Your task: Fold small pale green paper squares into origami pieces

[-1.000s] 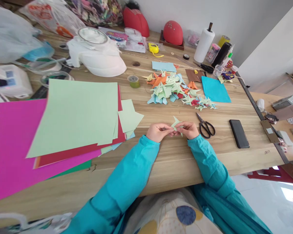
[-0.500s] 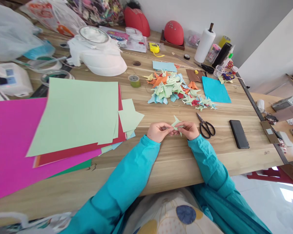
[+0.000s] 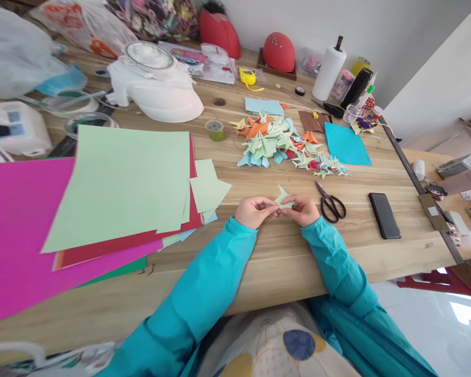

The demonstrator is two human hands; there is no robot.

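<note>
A small pale green folded paper piece [image 3: 282,196] is pinched between my two hands above the wooden table. One of its points sticks up and away from me. My left hand [image 3: 256,211] grips its left side with thumb and fingers. On the right side, my right hand [image 3: 303,209] pinches it too; the fingertips of both hands nearly meet and cover its lower part. Just to the right of my right hand lie black-handled scissors [image 3: 331,205]. Beyond the hands is a heap of folded paper pieces [image 3: 269,141] in green, orange, blue and red.
Large paper sheets [image 3: 121,178] in green, red and magenta are stacked at left, with small green squares [image 3: 209,189] beside them. A phone [image 3: 384,215] lies at right. Farther back are a blue sheet [image 3: 347,143], a tape roll [image 3: 215,130] and a white cap [image 3: 168,97].
The paper's lower tip, which stuck out below my fingers, no longer shows there. My right fingers have shifted slightly on the paper; my left hand is almost unmoved.
</note>
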